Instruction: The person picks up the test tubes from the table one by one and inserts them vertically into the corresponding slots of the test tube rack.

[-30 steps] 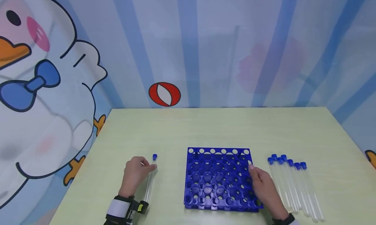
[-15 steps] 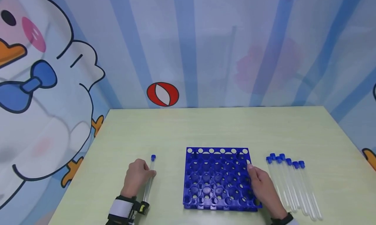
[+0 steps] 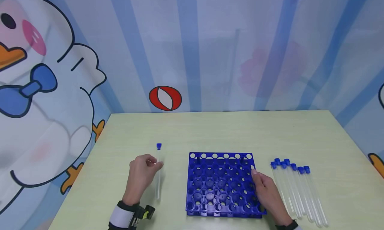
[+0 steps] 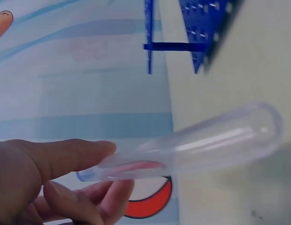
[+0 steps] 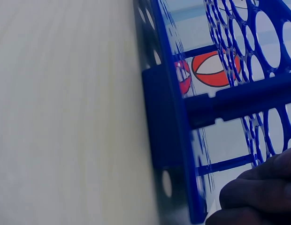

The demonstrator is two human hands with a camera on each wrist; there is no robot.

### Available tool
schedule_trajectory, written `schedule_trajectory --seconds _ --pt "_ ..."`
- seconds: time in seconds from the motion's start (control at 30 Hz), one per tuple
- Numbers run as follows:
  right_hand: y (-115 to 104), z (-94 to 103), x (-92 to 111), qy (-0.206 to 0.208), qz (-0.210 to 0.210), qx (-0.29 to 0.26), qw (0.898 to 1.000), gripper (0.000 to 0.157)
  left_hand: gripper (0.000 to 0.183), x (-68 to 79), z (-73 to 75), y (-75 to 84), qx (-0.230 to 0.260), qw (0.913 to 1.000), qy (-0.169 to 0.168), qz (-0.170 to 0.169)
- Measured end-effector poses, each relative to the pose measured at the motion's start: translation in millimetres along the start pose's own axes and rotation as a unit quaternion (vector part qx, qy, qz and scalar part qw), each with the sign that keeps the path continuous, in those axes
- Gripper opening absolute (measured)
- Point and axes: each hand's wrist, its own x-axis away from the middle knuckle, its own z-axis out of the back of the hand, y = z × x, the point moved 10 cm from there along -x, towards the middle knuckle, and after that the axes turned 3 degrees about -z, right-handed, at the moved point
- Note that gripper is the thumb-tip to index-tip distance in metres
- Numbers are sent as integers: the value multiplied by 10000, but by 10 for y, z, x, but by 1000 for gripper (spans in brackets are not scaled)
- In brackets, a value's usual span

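Between thumb and fingers, my left hand [image 3: 141, 176] pinches a clear test tube [image 3: 158, 188] with a blue cap, left of the rack. In the left wrist view the rounded end of the tube [image 4: 230, 138] points away from the fingers, and its capped end lies back by the hand. My right hand [image 3: 268, 194] grips the right side of a blue plastic test tube rack [image 3: 225, 214], thumb on top. Up close in the right wrist view, fingers [image 5: 263, 192] curl at the rack's frame [image 5: 164, 117] between its perforated tiers. No tubes show in the rack's holes.
Several more blue-capped test tubes [image 3: 300, 193] lie side by side on the pale table [image 3: 222, 131], just right of my right hand. Behind the table's far edge stands a backdrop [image 3: 216, 56] with cartoon prints.
The left hand has raised the tube off the table and moved it slightly away from me, turning it more upright. The right hand keeps its grip on the rack.
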Motion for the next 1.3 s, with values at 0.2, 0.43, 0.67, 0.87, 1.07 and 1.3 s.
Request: schedule_trajectory --seconds 0.2,0.43,0.67,0.87,1.07,1.3 --pt "-5 16 6 42 35 14 10000 48 25 15 170 307 293 9950 801 -514" --pt "32 25 5 80 -42 8 10000 48 26 68 297 636 1002 9726 1628 -1326" --pt "9 36 20 84 35 19 10000 49 28 49 247 834 1683 9455 1930 -2009" --pt "-18 37 22 96 126 -54 9999 48 26 -4 156 877 1981 9360 1961 -2149" --pt "-38 43 24 108 183 -68 9998 48 23 -21 89 914 2312 9367 1781 -1934" --pt "-39 44 32 103 124 -78 9998 47 24 -27 -21 994 2371 9420 1387 -1930"
